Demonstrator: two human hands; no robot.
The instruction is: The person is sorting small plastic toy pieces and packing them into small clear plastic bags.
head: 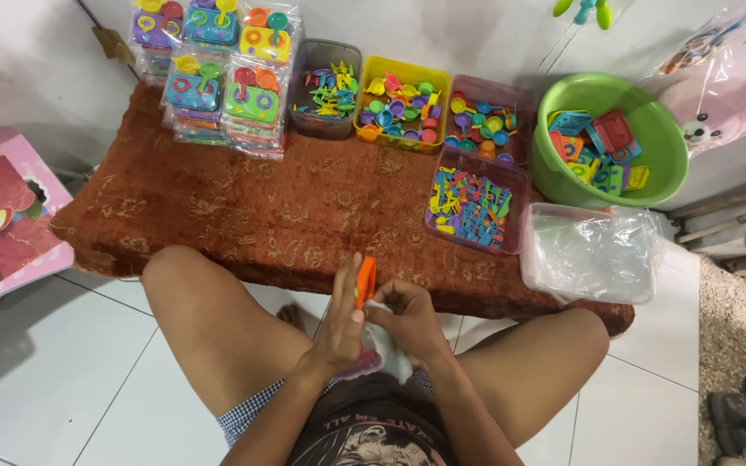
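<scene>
Both hands met over an orange toy piece above the lap.

The left hand (343, 324) pinched the orange plastic piece (365, 280) upright, while the right hand (407, 324) closed on a clear bag (388, 355) beneath it. Beyond lay the rust-coloured cloth worktop (218, 207), a pink tub of small toys (477, 210), then the green basin (649, 121) and stacked packets (218, 78) by the wall.

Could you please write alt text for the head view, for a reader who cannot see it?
A seated person's left hand and right hand hold an orange toy and a clear bag over the lap. Ahead, a brown cloth bears tubs of toy parts and a green basin.
</scene>
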